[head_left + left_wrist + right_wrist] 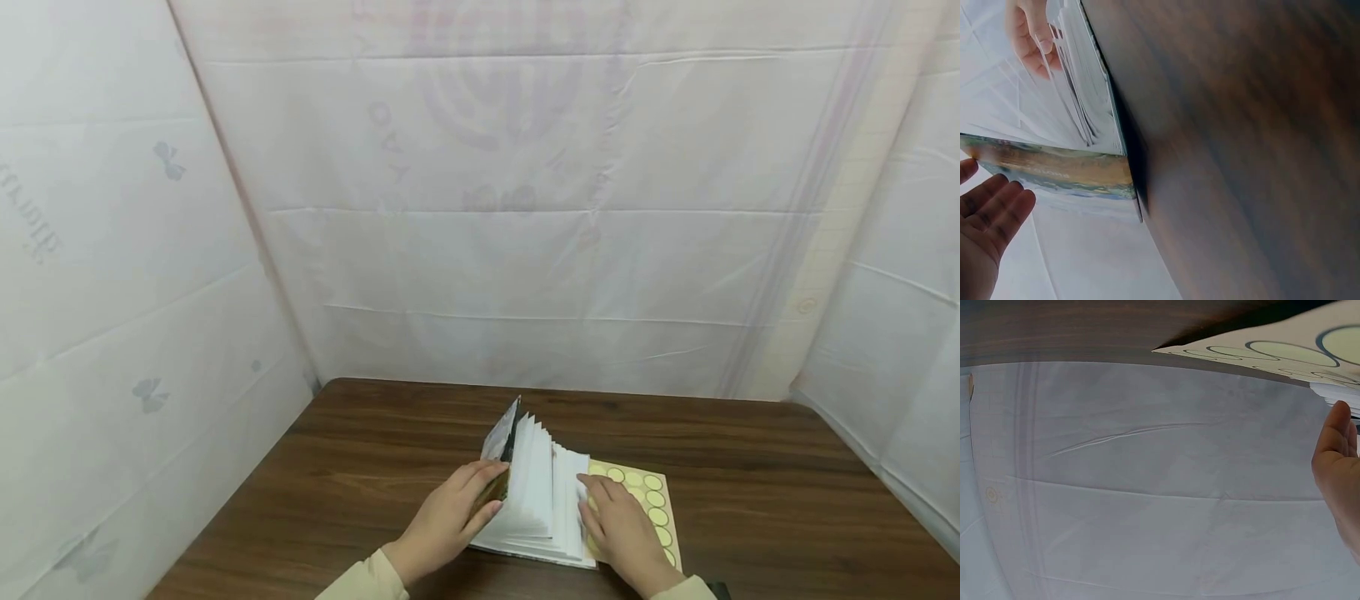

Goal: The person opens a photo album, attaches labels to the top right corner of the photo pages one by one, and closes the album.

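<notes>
A thick book [531, 492] stands partly open on the table, its white pages fanned out and its front cover [498, 432] raised. My left hand [442, 518] is at the cover side, thumb spread from the fingers. In the left wrist view, the fingertips of that left hand [991, 219] reach the book's brown and green printed spine [1054, 167]. My right hand [628, 533] lies at the right edge of the pages, over a yellow sheet of round stickers [660, 510]. Its fingers look loosely bent in the right wrist view, beside the sticker sheet [1229, 355].
The dark wood table [375, 467] spreads around the book. White printed cloth [525, 267] hangs behind it and along both sides. A small dark object [718, 590] shows beside the right sleeve at the bottom edge.
</notes>
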Action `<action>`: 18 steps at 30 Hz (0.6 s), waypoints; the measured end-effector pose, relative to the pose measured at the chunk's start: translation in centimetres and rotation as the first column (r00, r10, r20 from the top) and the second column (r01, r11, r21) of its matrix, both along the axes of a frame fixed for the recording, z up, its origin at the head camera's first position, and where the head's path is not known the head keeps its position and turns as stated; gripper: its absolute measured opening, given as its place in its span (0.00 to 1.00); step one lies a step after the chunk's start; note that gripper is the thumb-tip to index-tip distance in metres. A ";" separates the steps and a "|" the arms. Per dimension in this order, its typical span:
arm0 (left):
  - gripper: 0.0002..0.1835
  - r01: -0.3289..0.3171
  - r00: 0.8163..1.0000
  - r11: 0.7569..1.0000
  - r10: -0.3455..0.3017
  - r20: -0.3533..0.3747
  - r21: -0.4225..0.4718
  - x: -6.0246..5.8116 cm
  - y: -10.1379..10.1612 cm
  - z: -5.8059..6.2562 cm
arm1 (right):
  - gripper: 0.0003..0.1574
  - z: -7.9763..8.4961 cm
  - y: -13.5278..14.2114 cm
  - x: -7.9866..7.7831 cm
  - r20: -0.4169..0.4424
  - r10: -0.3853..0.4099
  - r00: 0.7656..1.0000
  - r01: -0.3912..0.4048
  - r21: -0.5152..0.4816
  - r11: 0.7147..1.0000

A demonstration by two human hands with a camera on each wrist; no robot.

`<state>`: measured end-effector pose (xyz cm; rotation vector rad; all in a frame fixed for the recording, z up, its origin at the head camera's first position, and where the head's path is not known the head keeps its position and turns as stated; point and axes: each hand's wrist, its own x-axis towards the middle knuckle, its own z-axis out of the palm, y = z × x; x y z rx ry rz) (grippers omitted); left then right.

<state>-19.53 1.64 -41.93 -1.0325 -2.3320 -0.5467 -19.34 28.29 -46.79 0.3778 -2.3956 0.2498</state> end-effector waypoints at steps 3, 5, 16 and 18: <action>0.23 0.000 1.000 1.000 0.000 -0.019 0.004 0.1 0.2 -0.1 | 0.21 0.1 0.1 0.0 -0.027 0.016 1.000 -0.016 0.006 1.000; 0.23 -0.002 1.000 1.000 0.002 -0.029 0.005 0.1 0.3 -0.1 | 0.21 0.2 0.1 0.1 -0.033 0.026 0.999 -0.026 0.004 1.000; 0.23 -0.014 0.988 1.000 0.012 -0.151 -0.015 0.3 0.6 -0.1 | 0.21 0.4 0.0 0.4 -0.008 0.021 1.000 -0.021 -0.009 1.000; 0.24 -0.039 0.983 0.999 0.035 -0.182 -0.019 0.4 0.7 -0.2 | 0.21 0.4 0.0 0.4 -0.005 0.019 1.000 -0.019 -0.010 1.000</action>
